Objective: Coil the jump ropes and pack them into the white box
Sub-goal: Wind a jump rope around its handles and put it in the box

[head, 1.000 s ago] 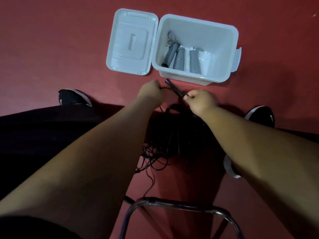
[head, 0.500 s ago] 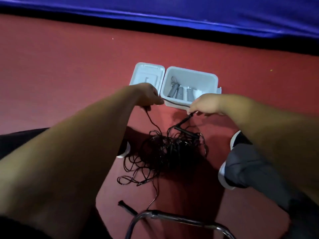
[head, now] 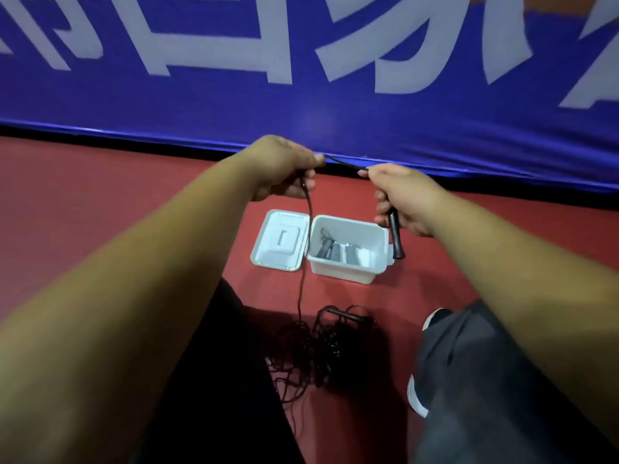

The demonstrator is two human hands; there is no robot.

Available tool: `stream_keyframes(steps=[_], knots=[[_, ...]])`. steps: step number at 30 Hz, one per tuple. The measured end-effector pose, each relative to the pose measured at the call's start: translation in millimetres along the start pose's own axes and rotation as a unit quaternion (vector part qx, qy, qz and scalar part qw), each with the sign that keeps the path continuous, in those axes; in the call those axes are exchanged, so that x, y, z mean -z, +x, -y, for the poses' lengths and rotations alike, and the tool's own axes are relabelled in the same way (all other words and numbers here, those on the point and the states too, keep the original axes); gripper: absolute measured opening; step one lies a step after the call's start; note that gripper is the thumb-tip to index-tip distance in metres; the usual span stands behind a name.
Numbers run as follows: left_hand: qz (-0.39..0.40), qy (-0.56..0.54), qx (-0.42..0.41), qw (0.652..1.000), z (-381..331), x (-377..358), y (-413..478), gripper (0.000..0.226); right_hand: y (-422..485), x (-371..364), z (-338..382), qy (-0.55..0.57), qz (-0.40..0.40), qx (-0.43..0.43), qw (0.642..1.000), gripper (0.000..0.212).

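My right hand (head: 403,199) grips a black jump rope handle (head: 395,238) that points down beside the white box (head: 345,271). My left hand (head: 284,167) pinches the thin black rope (head: 304,262), which stretches taut between both hands and also hangs down to a tangled pile of black rope (head: 318,346) on the red floor. The box stands open on the floor below my hands, its lid (head: 281,241) flipped to the left. Several grey handles (head: 335,252) lie inside it.
A blue banner (head: 301,78) with large white lettering runs along the back edge of the red floor. My knees and shoes (head: 417,396) flank the rope pile, left leg in black, right leg in grey.
Both hands have risen well above the box, pulling the rope up from the pile. The view has tilted up, bringing the blue banner into sight.
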State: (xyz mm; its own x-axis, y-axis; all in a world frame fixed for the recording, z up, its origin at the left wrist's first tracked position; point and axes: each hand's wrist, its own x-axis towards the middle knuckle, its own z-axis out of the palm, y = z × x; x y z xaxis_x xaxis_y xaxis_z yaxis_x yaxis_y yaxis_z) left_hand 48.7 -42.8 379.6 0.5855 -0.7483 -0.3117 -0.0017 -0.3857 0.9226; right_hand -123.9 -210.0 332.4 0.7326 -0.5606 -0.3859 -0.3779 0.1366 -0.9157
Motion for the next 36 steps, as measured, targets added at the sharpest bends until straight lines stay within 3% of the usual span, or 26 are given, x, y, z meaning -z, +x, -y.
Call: stream_keyframes(steps=[5, 9, 11, 14, 18, 20, 22, 24, 28, 32, 36], knots=[[-0.031, -0.200, -0.020, 0.979, -37.0, -9.0, -12.4, 0.020, -23.7, -25.3, -14.5, 0.025, 0.087, -0.040, 0.995, 0.004], [-0.031, -0.331, -0.005, 0.943, -30.1, -20.3, -4.7, 0.017, -29.9, -48.3, -21.0, 0.030, 0.167, -0.063, 0.983, 0.013], [-0.044, -0.364, -0.009, 0.930, -21.4, -20.3, 2.5, 0.017, -24.5, -50.9, -23.3, -0.003, 0.164, -0.053, 0.985, 0.008], [-0.061, -0.378, -0.011, 0.924, -2.5, -19.8, 9.9, 0.023, -13.2, -46.5, -23.4, -0.036, 0.096, -0.021, 0.994, 0.011], [-0.081, -0.305, 0.060, 0.947, 27.5, -20.4, 25.2, 0.047, 6.3, -35.8, -11.1, 0.015, -0.009, 0.032, 0.999, 0.015], [-0.059, -0.208, 0.122, 0.969, 32.6, -28.1, 29.1, 0.044, 15.1, -30.4, -4.8, 0.041, -0.038, 0.046, 0.997, 0.016], [0.007, -0.123, 0.156, 0.980, 33.7, -38.3, 29.9, 0.029, 22.6, -25.9, 2.0, 0.073, -0.057, 0.050, 0.994, 0.021], [0.100, -0.001, 0.149, 0.984, 36.7, -49.0, 30.5, 0.034, 28.4, -21.5, 9.6, 0.100, -0.077, 0.054, 0.991, 0.024], [0.238, 0.214, 0.107, 0.941, 49.8, -71.3, 33.3, 0.031, 38.0, -8.2, 20.2, 0.135, -0.119, 0.063, 0.982, 0.025], [0.259, 0.305, 0.075, 0.913, 55.3, -77.5, 35.4, 0.017, 50.9, 6.7, 25.1, 0.149, -0.163, 0.059, 0.973, 0.012], [0.244, 0.207, 0.136, 0.937, 50.9, -73.1, 37.4, 0.027, 62.3, 15.3, 16.0, 0.068, -0.178, 0.002, 0.982, 0.008]])
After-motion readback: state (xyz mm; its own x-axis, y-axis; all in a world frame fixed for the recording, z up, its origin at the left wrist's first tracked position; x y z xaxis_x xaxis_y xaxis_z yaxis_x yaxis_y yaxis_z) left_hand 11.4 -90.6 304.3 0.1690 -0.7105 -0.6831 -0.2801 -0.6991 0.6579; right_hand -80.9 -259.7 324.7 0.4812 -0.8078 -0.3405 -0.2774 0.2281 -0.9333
